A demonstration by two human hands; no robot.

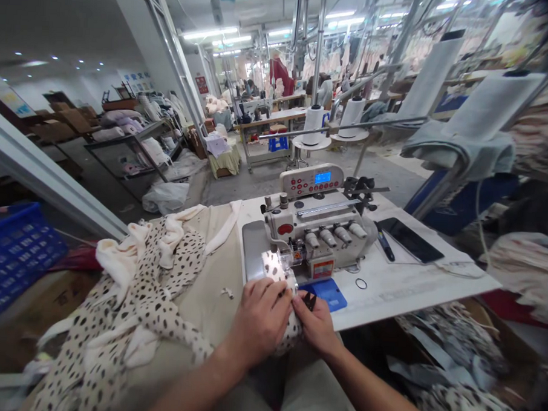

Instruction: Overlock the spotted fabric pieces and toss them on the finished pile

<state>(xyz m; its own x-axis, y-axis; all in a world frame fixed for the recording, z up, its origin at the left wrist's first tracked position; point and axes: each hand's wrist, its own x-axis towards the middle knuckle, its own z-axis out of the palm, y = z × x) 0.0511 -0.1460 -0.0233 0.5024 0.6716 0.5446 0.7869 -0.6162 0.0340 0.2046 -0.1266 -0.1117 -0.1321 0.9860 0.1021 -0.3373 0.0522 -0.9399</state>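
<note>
A white sewing machine [318,231] with a lit blue display stands on the white table. Spotted cream fabric [291,334] runs from under its lit needle area down toward me. My left hand [261,314] lies over the fabric's left side with fingers bent, pressing and holding it just in front of the machine. On the right edge of the same piece, my right hand [314,319] pinches the fabric; a small dark tool, perhaps snips, shows at its fingers. Both hands nearly touch. More spotted fabric with plain cream parts [161,297] is heaped on the left.
A phone [410,240], a dark pen-like tool [385,245] and a black ring [361,283] lie right of the machine. A blue card [327,294] is near my right hand. Thread cones [313,125] stand behind; a blue basket [17,258] is far left.
</note>
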